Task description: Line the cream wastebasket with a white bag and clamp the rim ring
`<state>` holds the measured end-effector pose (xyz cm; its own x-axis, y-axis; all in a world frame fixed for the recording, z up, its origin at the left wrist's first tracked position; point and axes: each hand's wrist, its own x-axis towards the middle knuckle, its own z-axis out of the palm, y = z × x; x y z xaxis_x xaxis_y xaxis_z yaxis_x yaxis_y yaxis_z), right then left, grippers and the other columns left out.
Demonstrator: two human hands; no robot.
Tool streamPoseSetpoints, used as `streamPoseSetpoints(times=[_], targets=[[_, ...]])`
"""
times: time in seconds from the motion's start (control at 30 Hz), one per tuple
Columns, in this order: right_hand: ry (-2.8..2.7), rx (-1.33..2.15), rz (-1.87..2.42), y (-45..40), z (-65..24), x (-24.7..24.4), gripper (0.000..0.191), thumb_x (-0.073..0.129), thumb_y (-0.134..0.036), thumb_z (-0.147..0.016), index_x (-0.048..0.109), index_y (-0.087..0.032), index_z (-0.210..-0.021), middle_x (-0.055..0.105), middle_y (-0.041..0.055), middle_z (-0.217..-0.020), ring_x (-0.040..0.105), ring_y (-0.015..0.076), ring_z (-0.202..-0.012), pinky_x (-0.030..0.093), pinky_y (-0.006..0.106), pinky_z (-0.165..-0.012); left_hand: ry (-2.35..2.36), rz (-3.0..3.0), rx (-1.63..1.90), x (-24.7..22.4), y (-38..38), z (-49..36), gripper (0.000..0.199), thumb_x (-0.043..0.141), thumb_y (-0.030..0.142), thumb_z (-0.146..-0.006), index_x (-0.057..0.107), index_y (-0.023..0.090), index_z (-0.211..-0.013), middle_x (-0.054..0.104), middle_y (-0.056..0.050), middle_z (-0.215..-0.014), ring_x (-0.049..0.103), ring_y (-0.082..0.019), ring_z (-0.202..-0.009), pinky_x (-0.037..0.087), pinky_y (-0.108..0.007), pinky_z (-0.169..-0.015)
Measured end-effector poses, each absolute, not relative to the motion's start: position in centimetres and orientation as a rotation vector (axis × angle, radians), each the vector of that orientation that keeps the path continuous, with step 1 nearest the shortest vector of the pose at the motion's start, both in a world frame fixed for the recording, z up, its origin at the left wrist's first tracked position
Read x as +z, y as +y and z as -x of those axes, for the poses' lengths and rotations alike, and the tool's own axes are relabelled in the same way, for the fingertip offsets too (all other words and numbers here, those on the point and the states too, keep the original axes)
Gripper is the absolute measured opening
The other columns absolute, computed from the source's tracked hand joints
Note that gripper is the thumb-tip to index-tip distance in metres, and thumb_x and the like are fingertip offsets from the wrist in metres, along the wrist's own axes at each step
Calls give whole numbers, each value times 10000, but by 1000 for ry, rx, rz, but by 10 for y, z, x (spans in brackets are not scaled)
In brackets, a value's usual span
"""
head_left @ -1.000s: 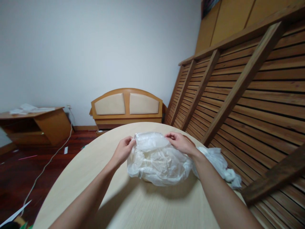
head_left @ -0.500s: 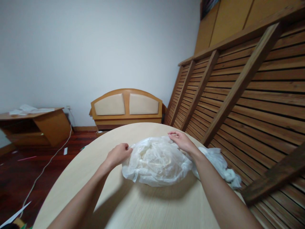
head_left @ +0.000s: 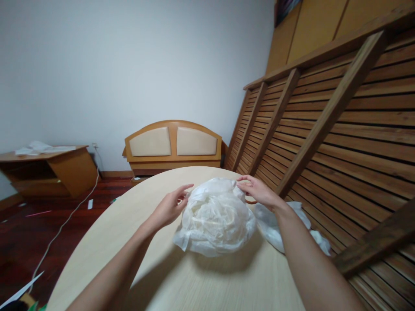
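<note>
White bag (head_left: 217, 226): sat all crumpled on the pale round bench (head_left: 129, 246), between the two hands, with something pale and bulky inside that I couldn't make out.
Left hand (head_left: 169, 209): fingers loosely curved and parted at the bag's left edge, no firm hold that I could see.
Right hand (head_left: 259, 192): fingers at the far right edge; couldn't tell if they'd pinched any plastic.
Grip on the edge: imo small pinches and an even, gentle pull from both sides were the way to go, since film that thin probably tore easily.
Second bag (head_left: 270, 226): lay just to the right, partly hidden by the right arm (head_left: 301, 250), so snagging it was a risk.
</note>
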<state>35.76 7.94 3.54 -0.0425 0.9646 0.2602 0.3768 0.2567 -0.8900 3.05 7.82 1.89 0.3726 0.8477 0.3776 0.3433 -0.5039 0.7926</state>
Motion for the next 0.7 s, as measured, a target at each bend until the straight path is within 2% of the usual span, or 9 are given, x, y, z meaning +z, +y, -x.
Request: streamPoseSetpoints(times=[0.07, 0.17, 0.3, 0.37, 0.43, 0.5, 0.6, 0.7], targets=[[-1493, 870, 1223, 85, -352, 32, 418, 745, -519, -760, 639, -192, -999, 717, 43, -800, 647, 169, -700, 502, 279, -631, 1099, -2100, 985, 18, 79, -31, 354, 527, 364, -909, 692, 176, -1161, 777, -92, -964, 715, -215, -842, 528, -284, -732], [-1442, 886, 1205, 92, -345, 25, 436, 735, -521, -755, 631, -196, -1027, 717, 46, -852, 651, 171, -745, 495, 279, -663, 1437, -2207, 864, 16, 83, -26, 276, 502, 340, -918, 717, 184, -997, 771, -64, -916, 704, -201, -809, 498, -262, -689], [-1466, 887, 1277, 95, -340, 16, 430, 707, -500, -777, 658, -176, -1055, 693, 30, -763, 616, 165, -642, 455, 269, -574, 1700, -2225, 738, 12, 85, -19, 229, 541, 334, -902, 726, 202, -926, 772, -85, -919, 709, -246, -818, 469, -296, -672], [-1493, 877, 1316, 95, -339, 15, 399, 722, -461, -773, 684, -162, -1033, 701, 42, -776, 612, 168, -651, 461, 276, -583, 1761, -2231, 684, 11, 83, -17, 203, 563, 321, -885, 736, 216, -897, 775, -88, -907, 714, -269, -825, 462, -310, -666], [-1515, 840, 1340, 92, -339, 20, 344, 728, -442, -777, 706, -161, -976, 714, 61, -851, 626, 177, -733, 480, 283, -636, 1794, -2234, 651, 13, 81, -15, 187, 573, 299, -877, 741, 230, -923, 781, -84, -934, 720, -279, -858, 472, -320, -682], [-1538, 809, 1352, 87, -340, 29, 318, 716, -459, -794, 715, -167, -920, 714, 59, -884, 630, 184, -798, 484, 283, -669, 1828, -2231, 667, 16, 79, -14, 229, 563, 278, -883, 723, 234, -1041, 775, -86, -1037, 718, -277, -933, 495, -336, -739], [-1669, 812, 1371, 73, -343, 47, 354, 674, -510, -830, 718, -163, -887, 705, 49, -838, 626, 185, -780, 478, 284, -649, 1760, -2210, 917, 25, 77, -15, 342, 531, 273, -903, 641, 218, -1223, 733, -95, -1192, 705, -247, -1000, 527, -351, -812], [-1885, 846, 1364, 60, -344, 58, 382, 653, -519, -854, 729, -158, -953, 721, 62, -889, 645, 189, -808, 496, 301, -699, 1404, -2189, 1169, 32, 72, -23, 385, 533, 370, -923, 612, 211, -1265, 718, -97, -1214, 710, -217, -975, 564, -328, -780]])
